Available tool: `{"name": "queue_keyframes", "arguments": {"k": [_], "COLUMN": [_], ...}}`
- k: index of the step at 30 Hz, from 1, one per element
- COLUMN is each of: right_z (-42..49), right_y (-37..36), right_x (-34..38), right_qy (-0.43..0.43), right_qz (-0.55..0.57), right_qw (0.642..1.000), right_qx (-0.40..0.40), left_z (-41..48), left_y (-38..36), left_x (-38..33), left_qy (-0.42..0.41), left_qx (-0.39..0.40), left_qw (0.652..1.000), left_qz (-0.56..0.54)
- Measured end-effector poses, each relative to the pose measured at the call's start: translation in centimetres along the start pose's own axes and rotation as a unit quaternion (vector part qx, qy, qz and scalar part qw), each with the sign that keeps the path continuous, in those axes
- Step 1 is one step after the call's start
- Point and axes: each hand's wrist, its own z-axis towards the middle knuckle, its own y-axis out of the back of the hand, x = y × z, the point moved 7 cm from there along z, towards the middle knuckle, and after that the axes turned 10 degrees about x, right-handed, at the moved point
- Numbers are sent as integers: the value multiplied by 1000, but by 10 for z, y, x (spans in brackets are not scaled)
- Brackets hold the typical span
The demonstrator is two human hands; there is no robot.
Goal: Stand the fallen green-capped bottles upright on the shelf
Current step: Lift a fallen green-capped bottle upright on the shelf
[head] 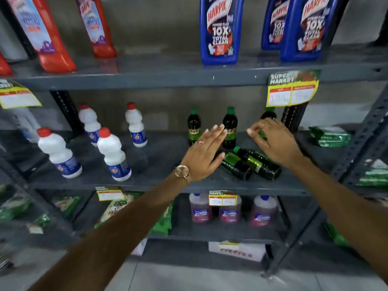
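Note:
Small dark bottles with green caps and green labels are on the middle grey shelf (159, 158). Two stand upright, one at the left (194, 127) and one in the middle (230, 122). A third upright bottle (269, 114) stands at the back right, and my right hand (277, 143) is curled around its lower part. Two fallen bottles (238, 168) (259, 163) lie side by side near the shelf's front, caps pointing back-left. My left hand (204, 153) hovers flat over the left fallen bottle's cap end, fingers straight, holding nothing.
White bottles with red caps (114, 154) stand on the left of the same shelf. Blue and red cleaner bottles (220, 32) are on the shelf above, with a hanging price tag (292, 90). Green packets (329, 136) lie at the right. Purple jugs (200, 208) sit on the shelf below.

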Motion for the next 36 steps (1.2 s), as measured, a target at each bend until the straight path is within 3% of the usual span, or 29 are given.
{"name": "queue_keyframes", "arguments": {"k": [2,4,6,11,21,23,26,29,33,36], "right_z": [8,6,3,6,10,8,6,0,-8,-15], "right_y": [-24,-55,-86,-141,-168,-169,-155,-144,-147,-157], "right_x": [-40,-79,-103,-126,-157,-164,-172,-179,-185,-187], "right_qy": [-115,-230,-281,-265,-246,-246,-245,-248,-259,-260], "right_qz": [2,25,72,114,146,146,223,357,394,401], "right_qw": [991,960,928,900,907,920,940,895,861,857], "right_qx": [63,159,235,328,310,269,77,-103,-188,-191], "left_z": [-1,-8,-11,-12,-18,-19,-17,-15,-18,-23], "left_y": [-33,-72,-107,-167,-195,-196,-195,-194,-191,-190], "left_x": [12,26,38,53,57,57,55,53,51,48], "left_qy": [52,128,196,297,271,274,279,278,285,279], "left_qx": [47,103,155,232,158,155,144,142,139,141], "left_qw": [996,981,958,912,946,947,949,950,948,950], "left_qz": [-49,-98,-143,-162,-84,-66,-32,-22,-15,-9]}}
